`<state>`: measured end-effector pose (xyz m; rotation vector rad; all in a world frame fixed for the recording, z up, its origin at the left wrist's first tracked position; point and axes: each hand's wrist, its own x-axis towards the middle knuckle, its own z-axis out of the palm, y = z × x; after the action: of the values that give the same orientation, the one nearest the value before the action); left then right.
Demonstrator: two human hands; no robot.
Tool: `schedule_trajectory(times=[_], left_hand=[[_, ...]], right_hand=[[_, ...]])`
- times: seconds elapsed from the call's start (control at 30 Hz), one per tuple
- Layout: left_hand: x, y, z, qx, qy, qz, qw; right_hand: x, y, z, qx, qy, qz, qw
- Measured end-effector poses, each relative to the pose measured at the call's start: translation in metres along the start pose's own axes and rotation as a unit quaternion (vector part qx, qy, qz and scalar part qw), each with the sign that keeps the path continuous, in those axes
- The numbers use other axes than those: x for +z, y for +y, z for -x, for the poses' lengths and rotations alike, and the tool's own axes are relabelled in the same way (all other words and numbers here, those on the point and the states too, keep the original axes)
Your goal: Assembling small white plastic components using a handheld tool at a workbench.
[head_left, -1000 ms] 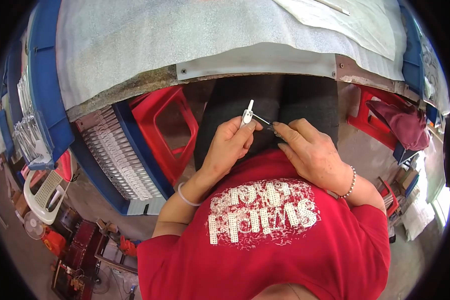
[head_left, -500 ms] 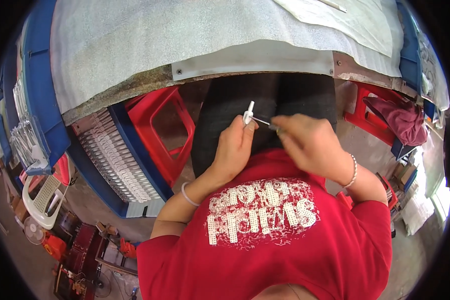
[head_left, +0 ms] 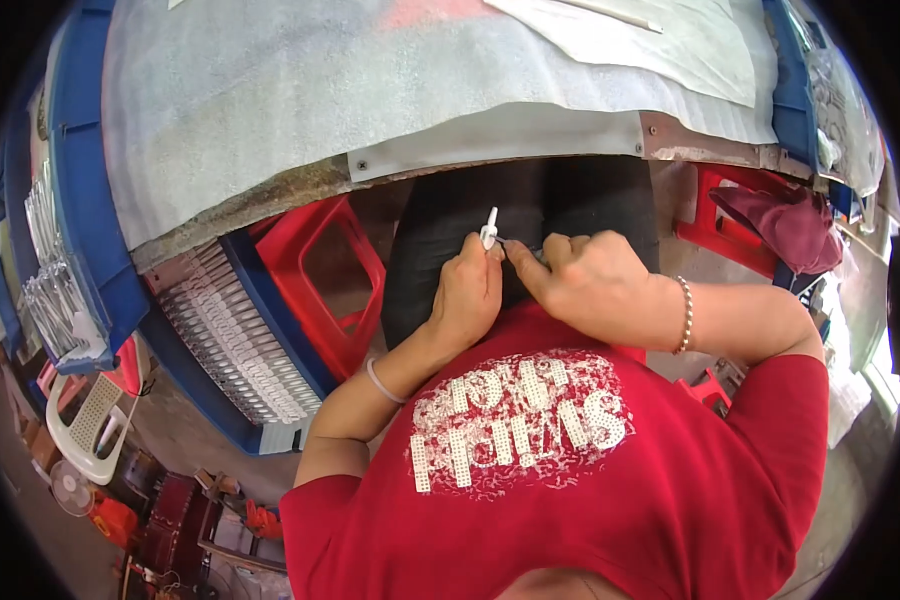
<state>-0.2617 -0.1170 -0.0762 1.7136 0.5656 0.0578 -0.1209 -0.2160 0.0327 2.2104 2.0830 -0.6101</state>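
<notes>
Over my lap, my left hand [head_left: 467, 296] pinches a small white plastic piece [head_left: 489, 233] with a narrow tip pointing up and away from me. My right hand [head_left: 598, 284] is closed just to the right of it, thumb and index finger close to my left fingertips. A thin metal rod [head_left: 501, 243] shows between the white piece and my right fingers, which grip it. Most of the rod is hidden by my right hand, and the lower part of the white piece by my left fingers.
Ahead is a table edge [head_left: 500, 140] under a pale foam sheet [head_left: 370, 90]. To the left, a blue tray [head_left: 270, 345] holds rows of metal pieces, and a blue bin [head_left: 90, 230] holds thin rods. Red stools stand left [head_left: 315, 275] and right [head_left: 705, 215], the right one with maroon cloth [head_left: 785, 225].
My right hand has moved left, closer to my left hand, and less of the rod shows. Its elbow has swung outward. The left hand keeps its hold on the white piece.
</notes>
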Motion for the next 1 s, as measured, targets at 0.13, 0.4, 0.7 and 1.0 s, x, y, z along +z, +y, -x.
schedule_trajectory(times=[0.13,0.4,0.7,1.0], left_hand=[[0.0,-0.006,-0.004,0.024,0.032,-0.01,0.999],[-0.001,-0.008,-0.007,0.035,0.02,-0.007,0.999],[-0.001,-0.006,-0.005,0.037,0.037,-0.004,0.999],[-0.002,-0.012,-0.001,0.008,0.027,0.089,0.996]], right_hand=[[0.014,0.016,-0.005,0.158,0.004,-0.334,0.929],[-0.007,0.003,-0.01,0.047,-0.02,-0.068,0.996],[0.004,0.014,-0.018,0.149,-0.032,-0.298,0.943],[-0.012,0.01,-0.002,0.154,-0.011,-0.437,0.886]])
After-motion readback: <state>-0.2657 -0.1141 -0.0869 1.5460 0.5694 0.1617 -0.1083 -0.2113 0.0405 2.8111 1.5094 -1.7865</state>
